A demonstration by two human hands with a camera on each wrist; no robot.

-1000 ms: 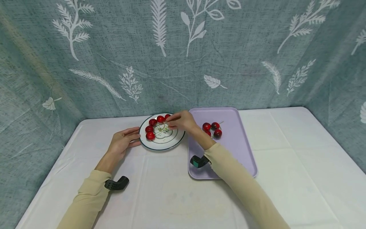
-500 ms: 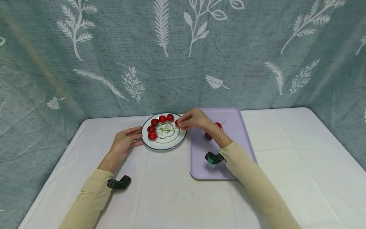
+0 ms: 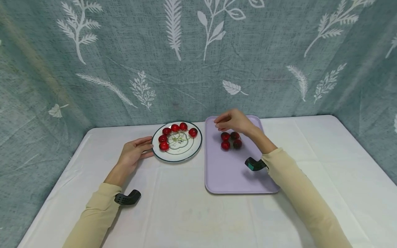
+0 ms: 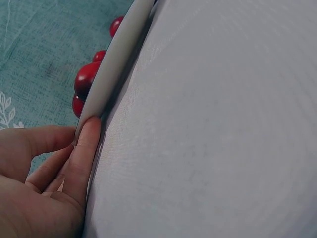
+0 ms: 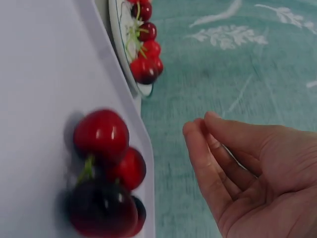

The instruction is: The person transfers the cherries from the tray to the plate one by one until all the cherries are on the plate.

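Observation:
My left hand [image 3: 131, 154] holds the left rim of a white plate [image 3: 193, 151] with a dark edge, thumb and fingers on either side of it in the left wrist view. Several red cherries [image 3: 164, 146] sit in an arc on the plate, stems toward the middle; the rightmost cherry [image 3: 193, 132] sits a little apart. Over the back of a lilac tray [image 3: 223, 175], my right hand [image 3: 235, 121] hovers with bent fingers, thumb near the fingertips and nothing between them. Below it lies a cluster of red and dark cherries [image 5: 101, 136], also seen in the right wrist view.
A white cloth [image 3: 173, 206] covers the table. Behind it hangs a grey-green curtain [image 3: 186, 89] with white leaf prints, close to the far edges of plate and tray. Raised edges run round the tray.
My right hand let go of a cherry at the plate's right side, then moved right and up over the tray. The left hand keeps its hold on the rim.

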